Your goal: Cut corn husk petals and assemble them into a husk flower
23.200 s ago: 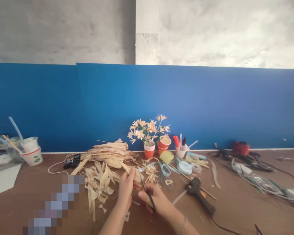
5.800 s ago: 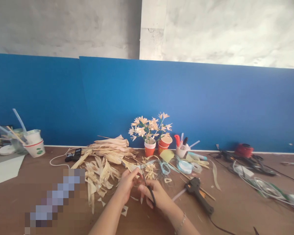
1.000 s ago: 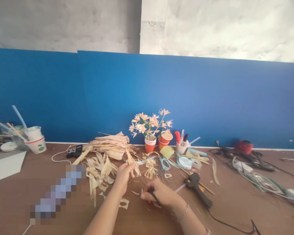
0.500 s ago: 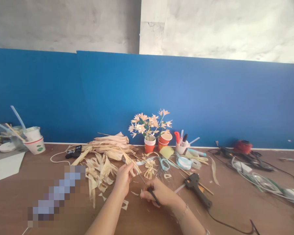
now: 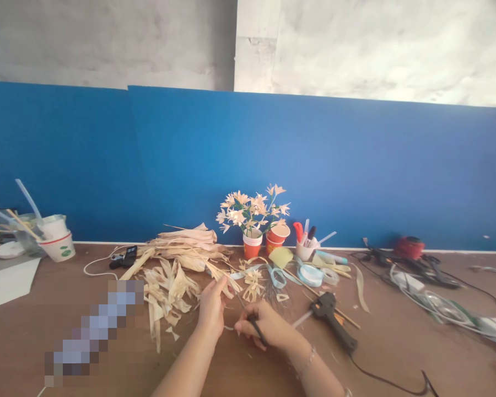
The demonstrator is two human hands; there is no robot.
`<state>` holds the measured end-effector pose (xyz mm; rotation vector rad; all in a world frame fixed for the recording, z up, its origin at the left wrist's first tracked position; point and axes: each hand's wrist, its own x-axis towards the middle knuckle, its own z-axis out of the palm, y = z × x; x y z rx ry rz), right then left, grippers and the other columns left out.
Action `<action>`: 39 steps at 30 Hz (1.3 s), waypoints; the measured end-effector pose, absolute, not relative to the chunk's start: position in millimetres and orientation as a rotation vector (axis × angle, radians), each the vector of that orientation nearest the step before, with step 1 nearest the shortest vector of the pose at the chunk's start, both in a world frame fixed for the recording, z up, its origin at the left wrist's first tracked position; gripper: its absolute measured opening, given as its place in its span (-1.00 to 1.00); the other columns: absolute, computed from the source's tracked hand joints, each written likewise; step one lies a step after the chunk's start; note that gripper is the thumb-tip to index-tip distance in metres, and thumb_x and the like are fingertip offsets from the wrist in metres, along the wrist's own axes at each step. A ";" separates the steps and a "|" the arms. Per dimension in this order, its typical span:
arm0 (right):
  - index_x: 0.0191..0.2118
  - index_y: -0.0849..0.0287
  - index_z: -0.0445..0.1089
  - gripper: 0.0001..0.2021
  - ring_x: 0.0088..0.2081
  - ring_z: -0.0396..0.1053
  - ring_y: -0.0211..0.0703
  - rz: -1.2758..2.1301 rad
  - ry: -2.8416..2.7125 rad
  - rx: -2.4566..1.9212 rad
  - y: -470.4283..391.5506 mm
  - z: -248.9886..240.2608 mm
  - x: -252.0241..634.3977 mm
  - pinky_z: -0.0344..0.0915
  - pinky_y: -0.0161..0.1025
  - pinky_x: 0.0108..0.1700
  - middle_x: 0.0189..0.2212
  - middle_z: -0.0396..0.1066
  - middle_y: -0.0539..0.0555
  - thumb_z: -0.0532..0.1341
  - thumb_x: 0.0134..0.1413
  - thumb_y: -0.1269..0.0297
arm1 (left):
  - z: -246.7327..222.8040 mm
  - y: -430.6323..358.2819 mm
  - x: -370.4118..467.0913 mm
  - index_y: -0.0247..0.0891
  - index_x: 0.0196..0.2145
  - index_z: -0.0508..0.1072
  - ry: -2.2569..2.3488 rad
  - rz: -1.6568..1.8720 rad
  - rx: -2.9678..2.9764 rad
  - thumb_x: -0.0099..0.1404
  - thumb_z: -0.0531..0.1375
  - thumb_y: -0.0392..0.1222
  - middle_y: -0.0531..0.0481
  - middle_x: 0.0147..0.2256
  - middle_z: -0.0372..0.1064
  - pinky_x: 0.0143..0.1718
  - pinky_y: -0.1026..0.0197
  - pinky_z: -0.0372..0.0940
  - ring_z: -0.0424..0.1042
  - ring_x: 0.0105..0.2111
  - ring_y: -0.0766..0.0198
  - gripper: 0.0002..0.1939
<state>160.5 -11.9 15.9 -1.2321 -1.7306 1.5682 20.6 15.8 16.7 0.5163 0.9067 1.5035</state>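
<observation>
Left hand [image 5: 212, 307]: fingers pinched a pale husk piece [image 5: 224, 277], in front of the flower cup [image 5: 252, 245] | Right hand [image 5: 261, 325]: fingers grasped dark-handled scissors [image 5: 253, 322], nearer the wearer than that cup | Husk pile [image 5: 186, 248]: left of the cup | Glue gun [image 5: 334, 321]: right of the cup, toward the wearer

A blue board [image 5: 334, 165] stands before a grey wall [image 5: 107, 44]. On the brown table [image 5: 417, 336] — a paper cup [image 5: 59, 248] and white sheet [image 5: 8, 284] at left, cables [image 5: 442, 275] and a red object [image 5: 409, 249] at right.
</observation>
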 end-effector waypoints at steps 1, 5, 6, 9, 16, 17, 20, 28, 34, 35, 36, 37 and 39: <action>-0.54 0.26 0.33 -0.62 -0.80 0.12 -0.44 1.561 -1.737 -1.221 -11.7 16.0 160.1 -0.08 -0.46 -0.80 -0.72 0.23 -0.13 0.33 -0.16 -0.01 | 16.6 15.5 21.0 -0.30 -0.57 0.41 0.909 1.509 0.519 -0.18 0.39 -0.06 0.10 -0.62 0.36 -0.49 0.32 0.21 0.33 -0.57 0.37 -0.69; -0.55 0.26 0.31 -0.59 -0.80 0.12 -0.44 1.536 -1.725 -1.204 -11.0 14.6 158.4 -0.08 -0.47 -0.80 -0.72 0.24 -0.11 0.32 -0.16 -0.05 | 16.8 14.3 23.6 -0.31 -0.51 0.46 0.912 1.516 0.487 -0.16 0.40 -0.08 0.07 -0.56 0.42 -0.44 0.29 0.27 0.39 -0.51 0.33 -0.70; -0.55 0.26 0.31 -0.58 -0.80 0.11 -0.44 1.532 -1.717 -1.205 -10.8 13.8 157.9 -0.08 -0.47 -0.80 -0.72 0.24 -0.11 0.32 -0.16 -0.06 | 17.0 14.0 24.3 -0.31 -0.51 0.46 0.906 1.516 0.472 -0.16 0.41 -0.10 0.06 -0.55 0.43 -0.44 0.29 0.28 0.40 -0.51 0.33 -0.71; -0.54 0.25 0.31 -0.58 -0.80 0.11 -0.44 1.514 -1.700 -1.208 -10.6 11.1 156.7 -0.08 -0.46 -0.79 -0.71 0.27 -0.10 0.31 -0.16 -0.07 | 17.6 13.2 25.8 -0.34 -0.52 0.48 0.895 1.520 0.425 -0.16 0.41 -0.17 0.04 -0.56 0.44 -0.45 0.31 0.30 0.40 -0.52 0.34 -0.74; -0.53 0.23 0.29 -0.62 -0.79 0.13 -0.42 1.495 -1.694 -1.213 -9.1 8.3 156.3 -0.06 -0.46 -0.79 -0.72 0.29 -0.09 0.33 -0.17 -0.02 | 17.9 13.0 24.7 -0.36 -0.53 0.49 0.883 1.521 0.398 -0.16 0.41 -0.22 0.03 -0.57 0.45 -0.51 0.34 0.30 0.40 -0.55 0.35 -0.77; -0.54 0.23 0.29 -0.63 -0.79 0.13 -0.41 1.494 -1.703 -1.215 -8.8 8.2 156.8 -0.06 -0.46 -0.79 -0.75 0.26 -0.11 0.33 -0.16 0.00 | 17.8 13.2 24.5 -0.37 -0.53 0.49 0.883 1.520 0.394 -0.14 0.40 -0.23 0.02 -0.57 0.45 -0.52 0.35 0.30 0.41 -0.55 0.35 -0.79; -0.55 0.23 0.31 -0.67 -0.80 0.13 -0.39 1.477 -1.731 -1.223 -8.0 7.3 158.6 -0.07 -0.46 -0.79 -0.80 0.18 -0.14 0.32 -0.12 0.06 | 17.7 14.1 24.3 -0.37 -0.51 0.49 0.888 1.514 0.362 -0.06 0.36 -0.28 0.01 -0.56 0.46 -0.52 0.35 0.30 0.42 -0.55 0.35 -0.86; -0.54 0.24 0.34 -0.74 -0.79 0.11 -0.41 1.434 -1.778 -1.257 -7.1 3.2 160.6 -0.04 -0.47 -0.78 -0.78 0.18 -0.14 0.32 -0.11 0.15 | 19.9 14.5 24.8 -0.36 -0.50 0.47 0.929 1.502 0.274 0.13 0.23 -0.38 0.03 -0.59 0.44 -0.55 0.37 0.29 0.41 -0.60 0.38 -0.93; -0.53 0.24 0.34 -0.74 -0.78 0.12 -0.38 1.428 -1.798 -1.287 -6.9 5.3 161.3 -0.03 -0.45 -0.76 -0.79 0.18 -0.14 0.32 -0.11 0.15 | 22.5 13.5 25.6 -0.35 -0.50 0.46 0.956 1.458 0.199 0.19 0.19 -0.38 0.02 -0.59 0.44 -0.57 0.39 0.26 0.41 -0.60 0.40 -0.88; -0.52 0.24 0.34 -0.74 -0.77 0.12 -0.38 1.430 -1.798 -1.291 -6.9 5.7 161.2 -0.02 -0.44 -0.75 -0.79 0.18 -0.14 0.33 -0.11 0.14 | 22.1 13.3 26.0 -0.36 -0.49 0.46 0.960 1.453 0.211 0.18 0.19 -0.38 0.01 -0.58 0.45 -0.57 0.39 0.26 0.41 -0.60 0.40 -0.89; -0.52 0.24 0.34 -0.74 -0.76 0.13 -0.38 1.426 -1.796 -1.291 -7.0 6.0 161.1 -0.02 -0.44 -0.74 -0.78 0.18 -0.14 0.33 -0.11 0.14 | 21.3 13.1 26.7 -0.36 -0.48 0.47 0.961 1.447 0.229 0.17 0.20 -0.38 0.00 -0.57 0.45 -0.57 0.39 0.25 0.41 -0.60 0.39 -0.91; -0.52 0.24 0.34 -0.73 -0.76 0.13 -0.39 1.416 -1.793 -1.289 -7.0 6.2 160.9 -0.01 -0.44 -0.73 -0.77 0.19 -0.14 0.33 -0.10 0.14 | 20.4 12.7 27.5 -0.37 -0.47 0.47 0.959 1.439 0.251 0.16 0.22 -0.37 -0.01 -0.56 0.46 -0.56 0.38 0.26 0.41 -0.59 0.38 -0.94; -0.52 0.24 0.33 -0.73 -0.73 0.13 -0.41 1.378 -1.786 -1.276 -7.0 6.4 160.5 0.01 -0.44 -0.69 -0.74 0.23 -0.13 0.32 -0.10 0.14 | 17.9 11.5 29.5 -0.38 -0.46 0.48 0.943 1.420 0.300 0.12 0.25 -0.34 -0.02 -0.55 0.46 -0.55 0.36 0.27 0.42 -0.58 0.36 -0.96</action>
